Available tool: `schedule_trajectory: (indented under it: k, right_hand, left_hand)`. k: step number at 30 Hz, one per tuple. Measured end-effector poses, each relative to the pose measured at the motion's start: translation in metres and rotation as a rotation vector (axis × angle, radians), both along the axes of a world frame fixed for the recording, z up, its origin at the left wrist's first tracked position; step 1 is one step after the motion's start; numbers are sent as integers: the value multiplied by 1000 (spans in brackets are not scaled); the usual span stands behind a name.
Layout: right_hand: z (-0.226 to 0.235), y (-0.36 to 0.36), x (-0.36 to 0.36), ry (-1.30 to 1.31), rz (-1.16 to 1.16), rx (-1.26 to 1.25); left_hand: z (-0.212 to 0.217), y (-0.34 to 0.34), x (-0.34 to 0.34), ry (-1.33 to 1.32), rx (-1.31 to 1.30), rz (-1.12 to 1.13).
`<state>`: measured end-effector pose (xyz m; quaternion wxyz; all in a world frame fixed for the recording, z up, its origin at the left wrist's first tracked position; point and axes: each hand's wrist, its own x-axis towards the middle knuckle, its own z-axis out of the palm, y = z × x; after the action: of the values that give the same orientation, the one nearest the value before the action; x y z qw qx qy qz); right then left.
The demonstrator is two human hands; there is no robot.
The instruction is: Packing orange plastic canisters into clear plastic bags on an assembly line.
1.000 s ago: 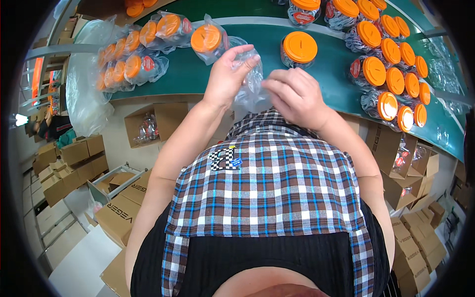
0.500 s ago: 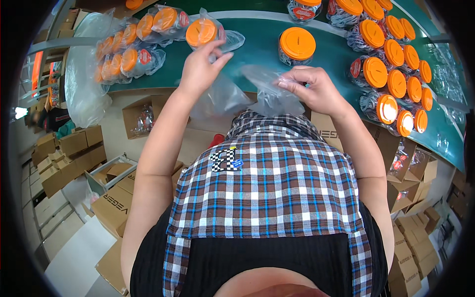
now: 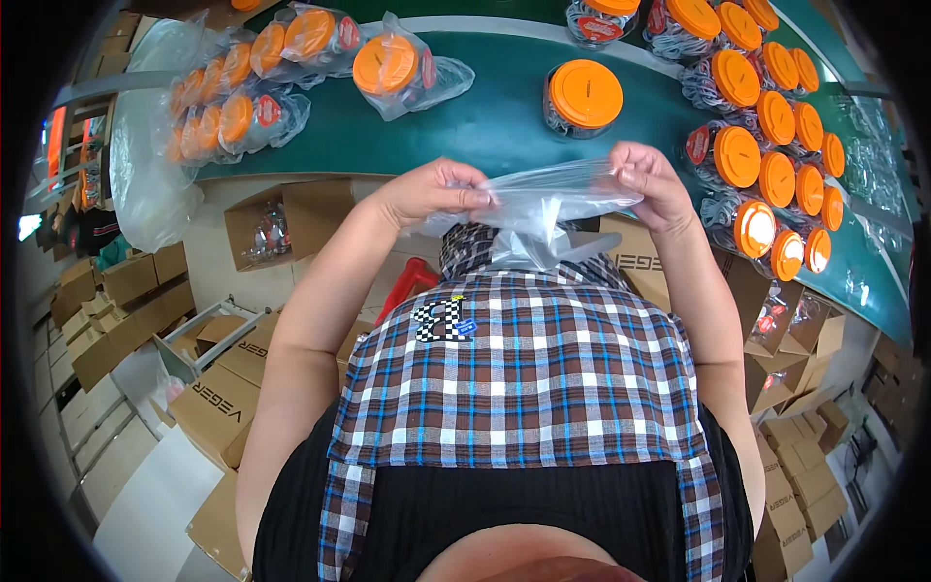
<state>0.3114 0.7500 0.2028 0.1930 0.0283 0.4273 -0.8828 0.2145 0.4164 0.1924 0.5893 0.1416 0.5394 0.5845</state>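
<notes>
A clear plastic bag (image 3: 548, 209) is stretched between my two hands, in front of the green table's near edge. My left hand (image 3: 441, 192) pinches one end of its rim. On the other end, my right hand (image 3: 652, 184) grips between thumb and fingers. Beyond the bag, a clear jar with an orange lid (image 3: 585, 92) stands unwrapped on the table. To its left sits another orange-lidded jar (image 3: 386, 66) inside a clear bag, whose loose end lies spread to the right.
Several bagged jars (image 3: 238, 116) stand at the far left beside a heap of clear plastic (image 3: 150, 175). Rows of unbagged orange-lidded jars (image 3: 737, 155) fill the right of the green table (image 3: 485, 97). Cardboard boxes (image 3: 218, 407) and a red stool (image 3: 412, 281) are below.
My left hand has come from near the bagged jar down to the plastic bag and taken hold of it. The bag is now pulled taut between both hands.
</notes>
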Motion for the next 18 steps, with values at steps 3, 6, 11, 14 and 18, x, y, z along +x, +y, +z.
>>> schedule_trajectory:
  k: [3, 6, 11, 14, 18]
  right_hand:
    - [-13, 6, -8, -78, -136, 21]
    - [-28, 7, -36, -167, -462, 196]
    - [-50, 11, -84, -162, -735, 477]
    - [-66, 19, -93, -167, -715, 502]
    - [-97, 21, -98, -181, -663, 545]
  left_hand:
    - [-18, 23, -3, -206, 137, 337]
    - [-19, 89, -19, -67, 41, 714]
    - [-57, 146, -58, 304, -191, 722]
    - [-69, 156, -51, 379, -281, 702]
    - [-82, 158, -46, 557, -400, 641]
